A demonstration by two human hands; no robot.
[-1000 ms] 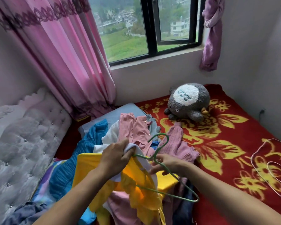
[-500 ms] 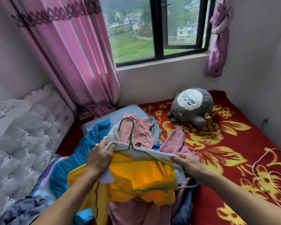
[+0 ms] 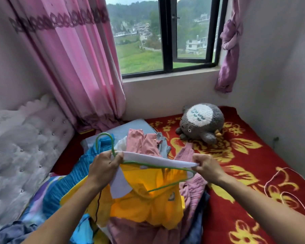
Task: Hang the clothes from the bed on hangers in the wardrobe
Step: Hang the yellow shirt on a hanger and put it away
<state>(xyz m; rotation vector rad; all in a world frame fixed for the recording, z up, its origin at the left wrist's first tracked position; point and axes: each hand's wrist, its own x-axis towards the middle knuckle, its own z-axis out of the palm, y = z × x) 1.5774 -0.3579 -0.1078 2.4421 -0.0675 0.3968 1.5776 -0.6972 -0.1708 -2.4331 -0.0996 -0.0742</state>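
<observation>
A yellow garment (image 3: 144, 205) with a white collar hangs over a green wire hanger (image 3: 105, 136), held up above the bed. My left hand (image 3: 104, 166) grips the collar and the hanger's neck just under the hook. My right hand (image 3: 206, 166) pinches the collar's far end by the hanger's right shoulder. Under them lies a heap of clothes (image 3: 144, 143): pink, blue, white and mauve pieces. The wardrobe is out of view.
The bed carries a red blanket with yellow flowers (image 3: 236, 155) and a grey plush toy (image 3: 201, 122) near the wall. A white cable (image 3: 280, 191) loops at the right. A tufted headboard (image 3: 25, 148) stands left, pink curtains (image 3: 74, 67) and a window behind.
The hanger swung upright, hook now pointing up at the left. Both hands lifted the yellow garment and spread its collar along the hanger; my right hand moved out to the right end.
</observation>
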